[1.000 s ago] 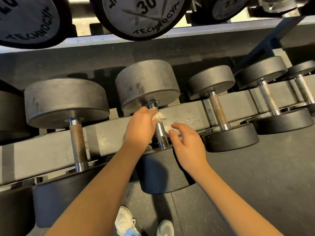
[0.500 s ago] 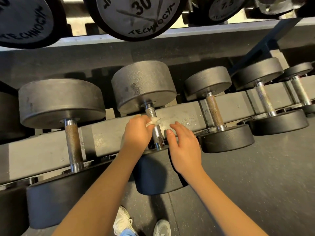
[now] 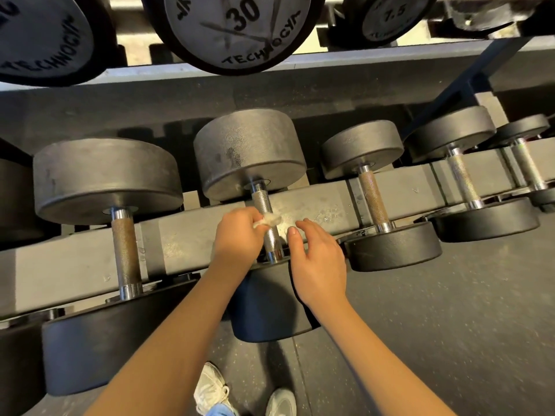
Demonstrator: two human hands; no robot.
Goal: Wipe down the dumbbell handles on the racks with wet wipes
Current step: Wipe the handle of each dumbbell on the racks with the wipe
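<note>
Left hand [image 3: 240, 235] pinches 1 wipe [image 3: 268, 219] on 1 handle [image 3: 262, 200] (right hand [image 3: 318, 259] relaxed).

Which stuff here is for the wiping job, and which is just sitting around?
For the job: wet wipe, left hand holding it, middle handle, rusty handle left of it, right hand nearby.
Just there: rack rail, white shoes, floor.

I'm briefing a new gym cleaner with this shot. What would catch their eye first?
Dead centre, the left hand pinches a crumpled wet wipe against the knurled handle of the middle dumbbell, the right hand open just beside it. Overhead, a dumbbell end marked 30 looms on the upper shelf; left, a neighbouring handle looks rust-brown.
</note>
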